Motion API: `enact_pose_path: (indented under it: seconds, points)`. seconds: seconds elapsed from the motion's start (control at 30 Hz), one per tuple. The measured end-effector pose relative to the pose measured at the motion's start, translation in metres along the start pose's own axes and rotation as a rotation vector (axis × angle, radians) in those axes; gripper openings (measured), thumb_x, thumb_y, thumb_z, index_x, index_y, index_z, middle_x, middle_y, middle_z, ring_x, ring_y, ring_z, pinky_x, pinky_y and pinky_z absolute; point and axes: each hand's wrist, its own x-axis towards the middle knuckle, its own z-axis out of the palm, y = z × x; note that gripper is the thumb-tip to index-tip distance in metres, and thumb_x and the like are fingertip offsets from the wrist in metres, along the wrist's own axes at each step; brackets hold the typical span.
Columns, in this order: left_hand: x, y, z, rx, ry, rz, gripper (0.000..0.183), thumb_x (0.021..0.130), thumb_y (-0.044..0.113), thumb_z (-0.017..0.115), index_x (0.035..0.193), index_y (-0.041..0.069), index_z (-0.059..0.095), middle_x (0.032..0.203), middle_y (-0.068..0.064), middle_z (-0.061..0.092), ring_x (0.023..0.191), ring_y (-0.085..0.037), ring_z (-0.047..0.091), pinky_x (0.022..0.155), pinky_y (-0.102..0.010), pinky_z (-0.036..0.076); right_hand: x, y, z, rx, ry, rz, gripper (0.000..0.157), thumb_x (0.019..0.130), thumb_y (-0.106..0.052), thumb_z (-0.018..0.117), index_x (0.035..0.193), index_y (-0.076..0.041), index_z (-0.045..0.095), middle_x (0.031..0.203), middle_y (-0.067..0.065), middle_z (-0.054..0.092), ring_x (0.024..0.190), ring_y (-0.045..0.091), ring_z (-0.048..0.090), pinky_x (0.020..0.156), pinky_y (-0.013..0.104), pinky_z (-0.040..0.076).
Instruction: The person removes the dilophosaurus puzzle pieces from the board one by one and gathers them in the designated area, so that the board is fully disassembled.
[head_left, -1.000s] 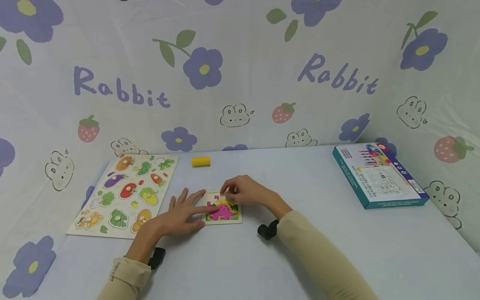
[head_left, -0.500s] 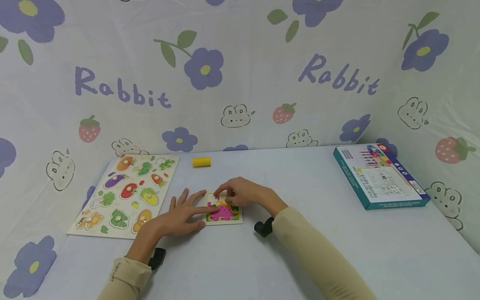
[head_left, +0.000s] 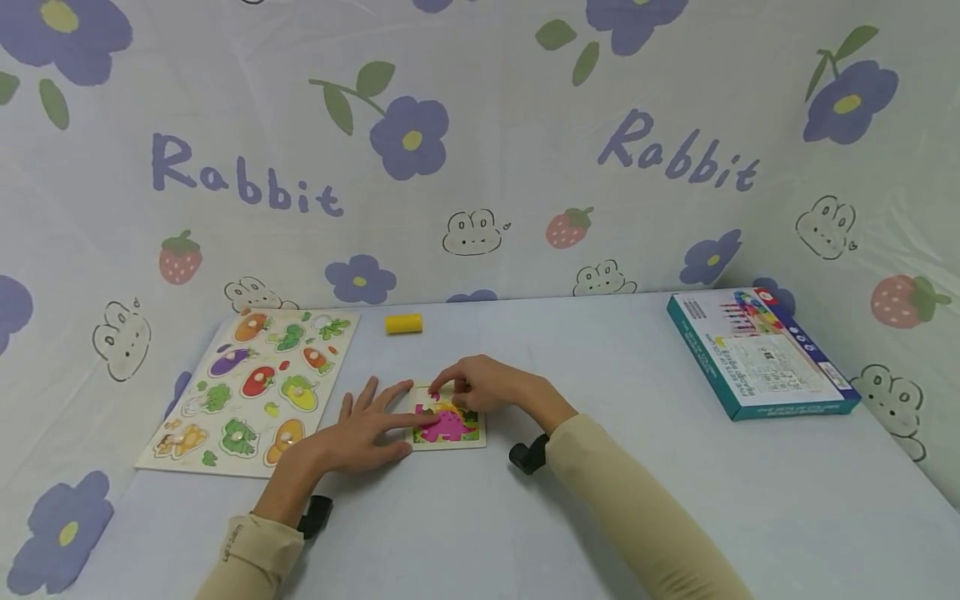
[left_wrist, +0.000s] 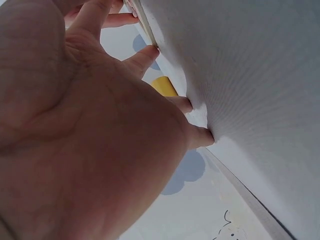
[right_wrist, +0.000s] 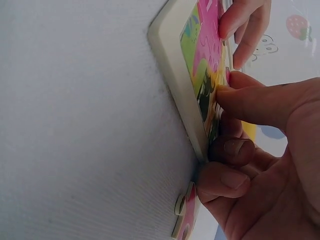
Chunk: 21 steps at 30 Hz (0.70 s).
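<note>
A small framed jigsaw puzzle (head_left: 450, 429) with a pink dinosaur lies flat on the table between the hands. My left hand (head_left: 363, 432) is spread with straight fingers, the index finger resting on the dinosaur and the thumb by the frame's near-left corner. My right hand (head_left: 483, 385) bends over the puzzle's upper part, thumb and index finger on a piece there; the piece itself is mostly covered. The other right fingers are curled beside the frame. In the right wrist view a loose puzzle piece (right_wrist: 186, 215) shows below these fingers, hidden in the head view.
A peg board with vegetable shapes (head_left: 255, 400) lies to the left. Behind the puzzle is a yellow cylinder (head_left: 404, 323). A teal-edged box (head_left: 761, 354) lies at the right rear. Patterned cloth (head_left: 510, 167) hangs behind the table.
My right hand has shifted slightly left over the puzzle, its index finger reaching a pink part near the top edge, and then stays there. The left hand holds its place.
</note>
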Motion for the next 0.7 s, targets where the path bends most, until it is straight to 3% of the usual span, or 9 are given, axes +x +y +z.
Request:
enact_pose_path:
  seconds: [0.1, 0.17, 0.27, 0.53, 0.7]
  points:
    - [0.005, -0.014, 0.008, 0.024, 0.016, 0.001, 0.051, 0.104, 0.042, 0.062, 0.147, 0.067, 0.047, 0.180, -0.005, 0.013, 0.162, -0.057, -0.010, 0.118, -0.088, -0.006, 0.000, 0.000, 0.000, 0.002, 0.009, -0.002, 0.038, 0.104, -0.011, 0.063, 0.139, -0.025, 0.071, 0.102, 0.003, 0.062, 0.098, 0.017, 0.054, 0.083, 0.028, 0.047]
    - [0.006, -0.017, 0.010, 0.027, 0.026, 0.007, 0.051, 0.104, 0.043, 0.062, 0.146, 0.068, 0.047, 0.180, -0.005, 0.014, 0.162, -0.057, -0.009, 0.118, -0.087, -0.005, -0.001, 0.000, 0.001, 0.002, 0.017, -0.006, 0.038, 0.104, -0.011, 0.064, 0.138, -0.025, 0.071, 0.102, 0.004, 0.061, 0.097, 0.017, 0.054, 0.082, 0.027, 0.046]
    - [0.004, -0.009, 0.005, 0.016, 0.018, 0.008, 0.049, 0.104, 0.040, 0.062, 0.148, 0.059, 0.052, 0.180, -0.009, 0.014, 0.161, -0.060, -0.009, 0.117, -0.089, -0.006, -0.002, 0.000, 0.001, -0.008, 0.036, -0.013, 0.038, 0.103, -0.009, 0.064, 0.137, -0.024, 0.072, 0.104, 0.007, 0.059, 0.097, 0.018, 0.052, 0.081, 0.027, 0.045]
    - [-0.005, 0.016, -0.009, 0.034, -0.020, -0.023, 0.048, 0.106, 0.032, 0.060, 0.154, 0.038, 0.056, 0.179, -0.014, 0.013, 0.160, -0.062, -0.008, 0.117, -0.088, -0.005, -0.002, -0.001, 0.002, -0.022, 0.070, -0.019, 0.036, 0.102, -0.010, 0.068, 0.134, -0.024, 0.073, 0.124, 0.013, 0.060, 0.117, 0.024, 0.060, 0.102, 0.040, 0.056]
    - [-0.005, 0.017, -0.009, 0.035, -0.019, -0.023, 0.048, 0.106, 0.031, 0.060, 0.154, 0.038, 0.056, 0.179, -0.015, 0.014, 0.160, -0.063, -0.007, 0.117, -0.089, -0.004, -0.004, -0.002, 0.001, -0.021, 0.067, -0.035, 0.036, 0.102, -0.010, 0.067, 0.135, -0.023, 0.073, 0.125, 0.013, 0.061, 0.117, 0.024, 0.061, 0.103, 0.041, 0.056]
